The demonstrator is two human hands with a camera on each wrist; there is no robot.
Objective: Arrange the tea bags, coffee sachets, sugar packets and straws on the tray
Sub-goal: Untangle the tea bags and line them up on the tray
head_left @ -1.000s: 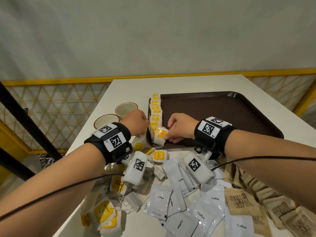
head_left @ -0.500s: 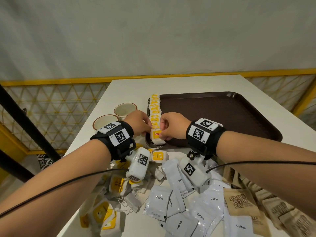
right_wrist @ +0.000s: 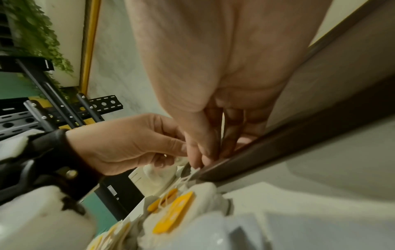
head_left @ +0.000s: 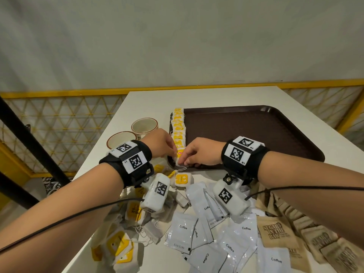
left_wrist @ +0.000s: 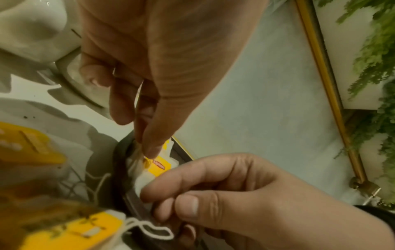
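Note:
A row of yellow-tagged tea bags (head_left: 178, 127) runs along the left edge of the dark brown tray (head_left: 256, 134). At the row's near end, by the tray's near-left corner, both hands pinch one tea bag (head_left: 180, 155) (left_wrist: 159, 166). My left hand (head_left: 173, 154) (left_wrist: 147, 152) pinches it from the left at the tag. My right hand (head_left: 184, 161) (left_wrist: 149, 189) (right_wrist: 198, 160) holds its white near edge. Loose tea bags (head_left: 122, 245), white coffee sachets (head_left: 183, 231) and brown sugar packets (head_left: 275, 233) lie on the table in front of the tray. No straws show.
Two empty cups (head_left: 144, 125) (head_left: 120, 138) stand left of the tray. One loose tea bag (head_left: 182, 179) lies just below the tray corner. The white table (head_left: 149, 103) ends at a yellow railing behind and on both sides.
My right hand has carried the tea bag left to the near end of the row, and my left hand has closed in and taken hold of it too.

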